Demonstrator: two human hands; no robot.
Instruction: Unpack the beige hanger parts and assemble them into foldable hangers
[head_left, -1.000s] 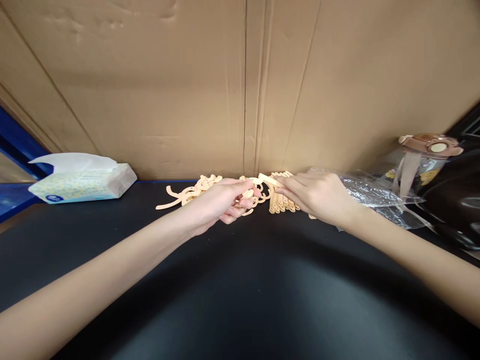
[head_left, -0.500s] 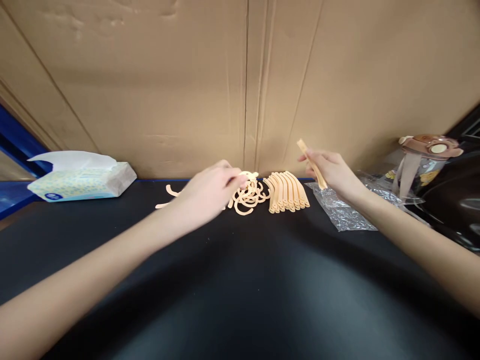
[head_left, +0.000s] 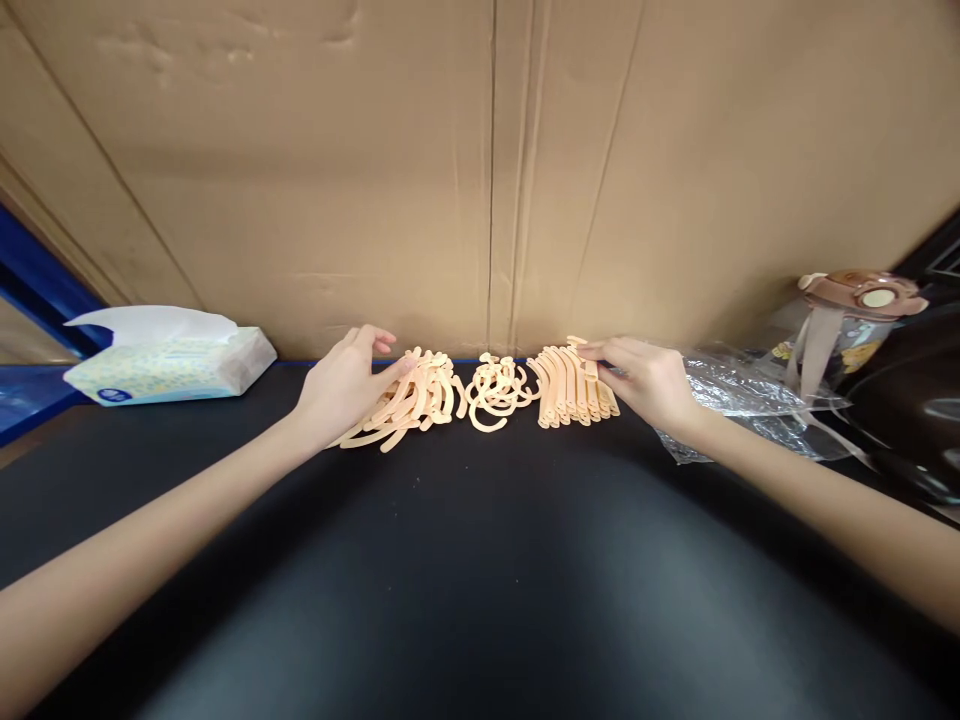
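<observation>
Three groups of pale orange plastic parts lie at the far edge of a black table [head_left: 480, 560]. A loose heap of long curved strips [head_left: 409, 405] is on the left, a tangle of hook-shaped pieces [head_left: 495, 392] in the middle, and a neat row of straight bars [head_left: 571, 385] on the right. My left hand [head_left: 345, 385] rests against the left heap, fingers spread and touching the strips. My right hand [head_left: 649, 380] is at the right end of the row, fingertips pinched on the outermost bar there.
A cardboard wall [head_left: 480, 170] stands right behind the parts. A tissue pack [head_left: 169, 355] lies at the far left. A crumpled clear plastic bag [head_left: 735, 390] lies beside my right hand, with a brown-lidded drinking bottle [head_left: 847, 320] and a dark object at the right edge.
My right hand, which held one bar up in the air, has come down and set it at the end of the row. My left hand moved left from the hooks to the strip heap.
</observation>
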